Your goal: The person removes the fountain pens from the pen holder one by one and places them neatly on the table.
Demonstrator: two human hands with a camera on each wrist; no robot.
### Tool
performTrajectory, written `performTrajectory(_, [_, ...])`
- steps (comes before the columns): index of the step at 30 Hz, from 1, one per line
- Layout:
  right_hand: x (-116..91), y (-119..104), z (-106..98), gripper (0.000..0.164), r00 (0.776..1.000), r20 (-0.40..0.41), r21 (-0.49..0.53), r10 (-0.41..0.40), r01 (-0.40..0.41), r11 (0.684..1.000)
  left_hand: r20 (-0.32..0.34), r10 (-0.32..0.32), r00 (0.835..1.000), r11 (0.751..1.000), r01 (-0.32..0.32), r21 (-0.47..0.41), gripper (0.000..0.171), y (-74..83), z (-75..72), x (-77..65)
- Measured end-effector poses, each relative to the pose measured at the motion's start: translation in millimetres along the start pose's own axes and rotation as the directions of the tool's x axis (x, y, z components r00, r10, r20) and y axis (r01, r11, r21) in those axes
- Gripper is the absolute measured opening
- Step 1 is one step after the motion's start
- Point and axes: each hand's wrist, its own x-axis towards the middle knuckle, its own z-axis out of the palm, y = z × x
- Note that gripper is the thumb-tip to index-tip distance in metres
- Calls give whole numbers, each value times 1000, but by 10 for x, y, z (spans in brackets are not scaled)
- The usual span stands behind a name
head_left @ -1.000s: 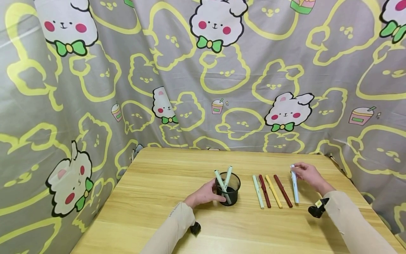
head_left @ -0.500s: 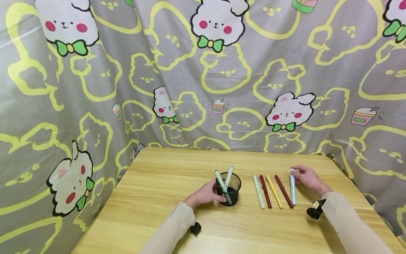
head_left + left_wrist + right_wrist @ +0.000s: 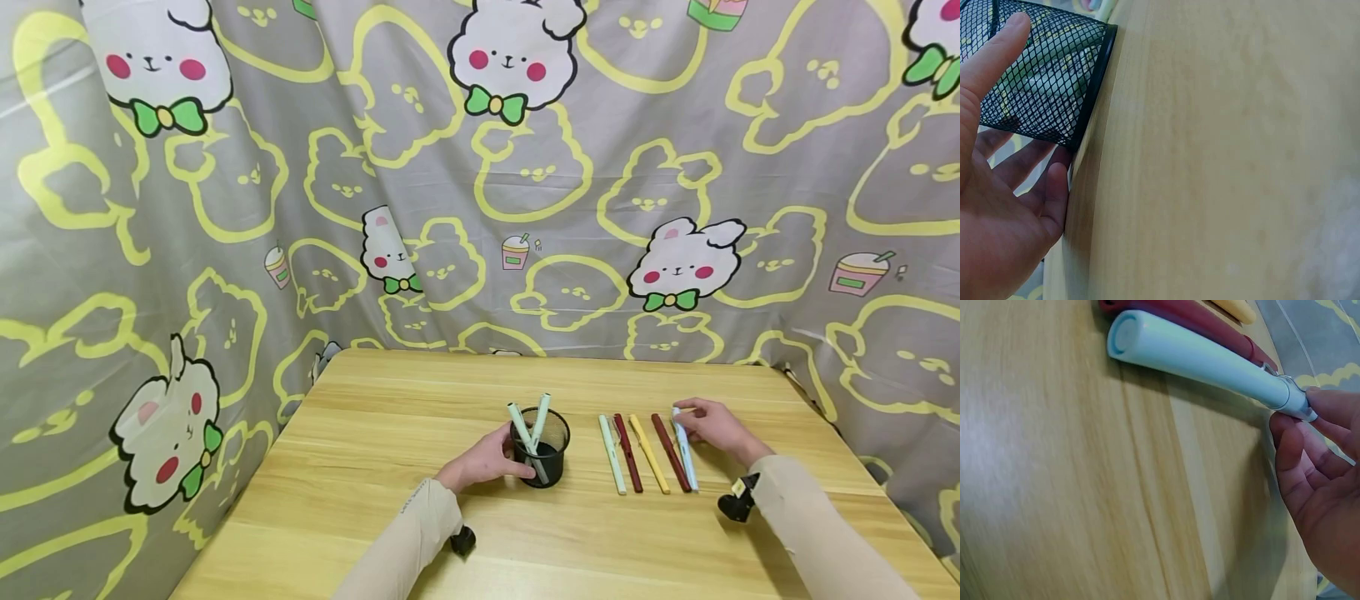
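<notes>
My left hand (image 3: 483,460) holds a black mesh pen holder (image 3: 553,473) upright on the table, thumb at the front and fingers round the far side. Two pale green pens (image 3: 541,417) lean inside it, crossing each other. Over to the right, my right hand (image 3: 716,425) pinches a light blue pen (image 3: 686,454) at its clip end between thumb and fingers. In the right wrist view that light blue pen (image 3: 1197,359) slants close alongside a dark red pen (image 3: 1204,322), its far end low over the wood.
Left of the light blue pen lie a dark red pen (image 3: 669,450), a yellow pen (image 3: 649,454), another dark red pen (image 3: 628,454) and a pale green pen (image 3: 612,454), roughly parallel. A patterned grey curtain (image 3: 450,183) hangs behind the wooden table (image 3: 360,417).
My right hand has shifted left with the light blue pen, bringing it up beside the nearest dark red pen. The left hand and pen holder have stayed in place.
</notes>
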Motion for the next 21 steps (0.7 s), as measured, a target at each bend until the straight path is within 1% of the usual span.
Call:
performTrajectory(1, [2, -1, 12, 52, 1000, 1, -12, -1, 1, 1000, 0, 4, 1000, 1000, -4, -4, 63, 33, 1, -17])
performTrajectory(7, [7, -18, 71, 52, 1000, 16, -40, -9, 10, 999, 3, 11, 1000, 1000, -11, -2, 64, 31, 3, -24])
performTrajectory(8, [8, -24, 80, 51, 1000, 21, -38, -11, 12, 999, 3, 9, 1000, 1000, -9, -1, 65, -6, 3, -7])
performTrajectory(17, [36, -40, 142, 48, 999, 42, -26, -26, 27, 999, 2, -9, 1000, 1000, 8, 8, 65, 18, -4, -14])
performTrajectory(21, [39, -27, 132, 46, 999, 28, -39, -19, 21, 999, 2, -7, 1000, 1000, 7, 10, 67, 11, -8, -13])
